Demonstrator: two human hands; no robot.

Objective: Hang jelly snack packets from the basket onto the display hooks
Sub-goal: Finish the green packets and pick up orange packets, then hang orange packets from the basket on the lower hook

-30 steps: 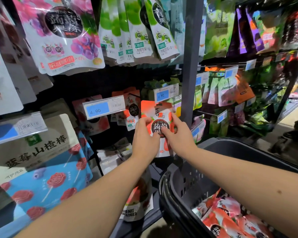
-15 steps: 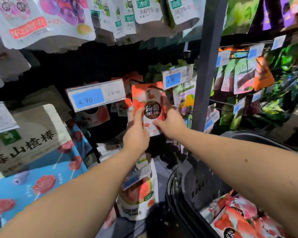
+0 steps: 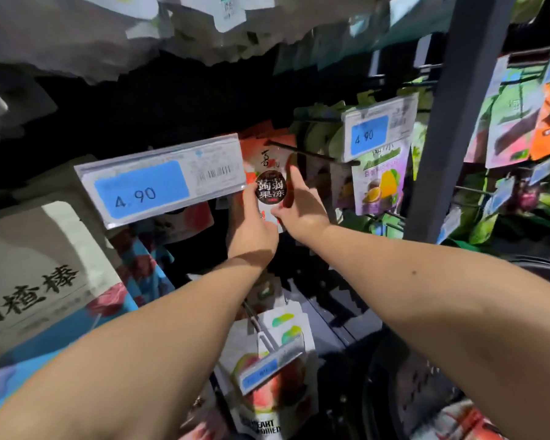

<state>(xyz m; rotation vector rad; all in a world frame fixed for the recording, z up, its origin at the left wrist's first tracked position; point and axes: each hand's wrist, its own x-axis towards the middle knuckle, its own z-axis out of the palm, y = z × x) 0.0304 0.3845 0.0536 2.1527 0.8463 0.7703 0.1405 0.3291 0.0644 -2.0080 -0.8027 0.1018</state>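
Mid-hang on one packet [image 3: 269, 182], orange and white with a black round label. Gripped at its 7 o'clock corner by the left hand [image 3: 251, 231], pinched along its 3 o'clock edge by the right hand [image 3: 302, 211]; both closed on it, neither free. Raised just behind the price tag [image 3: 162, 185], top edge near the black hook [image 3: 302, 151] running toward 2 o'clock. Cannot tell whether threaded yet. Not let go, so judged not hung. More red packets [image 3: 458, 420] left in the basket [image 3: 419, 395] at 5 o'clock. Probably well short of finished.

Head cam, close, fwd toward hooks [image 3: 299, 149]
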